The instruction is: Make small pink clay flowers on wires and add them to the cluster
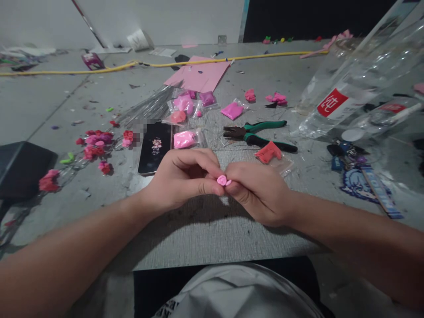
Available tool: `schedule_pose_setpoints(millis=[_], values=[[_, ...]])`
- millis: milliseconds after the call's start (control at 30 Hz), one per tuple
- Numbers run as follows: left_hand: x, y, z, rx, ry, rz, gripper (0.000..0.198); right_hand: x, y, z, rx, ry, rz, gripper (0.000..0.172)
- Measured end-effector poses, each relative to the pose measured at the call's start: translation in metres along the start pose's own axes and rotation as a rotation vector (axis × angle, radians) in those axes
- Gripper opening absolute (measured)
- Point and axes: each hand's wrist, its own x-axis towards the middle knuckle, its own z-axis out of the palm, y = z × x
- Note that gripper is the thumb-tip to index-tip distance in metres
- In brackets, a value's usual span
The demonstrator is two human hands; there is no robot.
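Both hands meet over a grey textured board (205, 229). My left hand (182, 176) and my right hand (258, 190) pinch a small pink clay rose (222, 180) between their fingertips. A black phone (154, 148) with its screen lit lies just beyond my left hand. Green-handled pliers (258, 134) lie past my right hand, beside a red clay lump (268, 152) on clear plastic. A bagged pink clay piece (184, 139) sits next to the phone.
Several finished red and pink clay flowers (97, 143) lie at the left. More bagged pink clay (232, 110), a pink sheet (200, 75) and a yellow cable (99, 68) lie farther back. Clear plastic bottles (357, 84) and keys (347, 154) are at the right. A black box (20, 170) sits far left.
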Motion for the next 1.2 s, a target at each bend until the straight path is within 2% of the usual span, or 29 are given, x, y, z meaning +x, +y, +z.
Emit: schedule_pose_setpoints(millis=[267, 500, 667, 967, 1200], values=[[-0.0022, 0.0020, 0.0010, 0.024, -0.003, -0.032, 0.018, 0.0019, -0.0013, 0.0017, -0.044, 0.023, -0.006, 0.037], [-0.0050, 0.0017, -0.0019, -0.045, -0.084, -0.071, 0.013, 0.0001, -0.0044, -0.0015, -0.106, 0.091, -0.058, 0.029], [-0.0053, 0.0040, -0.0019, -0.073, -0.157, -0.101, 0.009, -0.0004, -0.0063, -0.0016, -0.053, 0.088, -0.078, 0.029], [-0.0037, 0.0059, 0.0000, -0.076, -0.196, -0.102, 0.006, -0.0015, -0.0026, -0.0002, 0.120, 0.102, -0.044, 0.028], [-0.0024, 0.0080, -0.0024, -0.020, -0.210, -0.085, 0.008, -0.0008, -0.0049, -0.0023, 0.093, 0.102, -0.009, 0.026]])
